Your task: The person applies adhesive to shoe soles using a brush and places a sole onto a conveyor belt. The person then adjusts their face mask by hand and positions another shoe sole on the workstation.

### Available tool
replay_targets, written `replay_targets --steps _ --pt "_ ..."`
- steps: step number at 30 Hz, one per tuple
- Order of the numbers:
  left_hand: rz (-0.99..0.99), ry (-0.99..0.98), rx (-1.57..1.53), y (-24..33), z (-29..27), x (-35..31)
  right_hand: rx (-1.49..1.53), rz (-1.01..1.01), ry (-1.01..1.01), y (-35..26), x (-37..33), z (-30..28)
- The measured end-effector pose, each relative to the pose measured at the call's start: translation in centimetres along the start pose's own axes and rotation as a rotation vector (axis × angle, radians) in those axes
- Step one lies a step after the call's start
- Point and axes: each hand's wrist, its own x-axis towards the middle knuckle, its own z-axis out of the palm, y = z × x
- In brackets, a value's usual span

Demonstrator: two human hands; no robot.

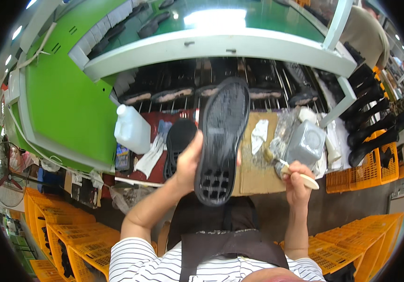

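Observation:
My left hand (189,162) grips a black shoe sole (225,122) by its left edge, holding it upright above the table's front edge. The sole's inner side faces me; its surface looks streaky and wet, with a grid of square hollows at the lower end. In my right hand (298,185) is a brush (309,182) with a pale handle, its bristles pointing left over the brown cardboard (251,176), apart from the sole. A clear plastic container (307,143) stands just beyond that hand. Another black sole (182,134) lies on the table behind my left hand.
A white jug (133,129) and a white cloth (151,159) are at the left. A crumpled white tissue (259,135) lies on the cardboard. Beyond, shoe parts rest on a rack (174,96) under a white frame (211,47). Orange crates (352,176) and black boots (366,145) flank the right.

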Motion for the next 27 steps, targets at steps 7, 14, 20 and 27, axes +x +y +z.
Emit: replay_targets --steps 7,14,20,27 --pt "0.351 0.102 0.289 20.7 -5.8 23.5 -0.05 0.057 0.008 -0.6 -0.5 1.8" --pt "0.361 0.42 1.296 13.5 -8.6 14.4 -0.283 0.145 0.229 0.7 -1.9 -1.2" --pt "-0.624 0.297 2.127 3.6 -7.7 1.8 -0.294 0.177 0.285 0.4 -2.4 -4.0" --pt "-0.652 0.414 2.176 2.4 -8.4 -0.1 -0.586 0.103 0.284 -2.4 -1.5 -4.7"
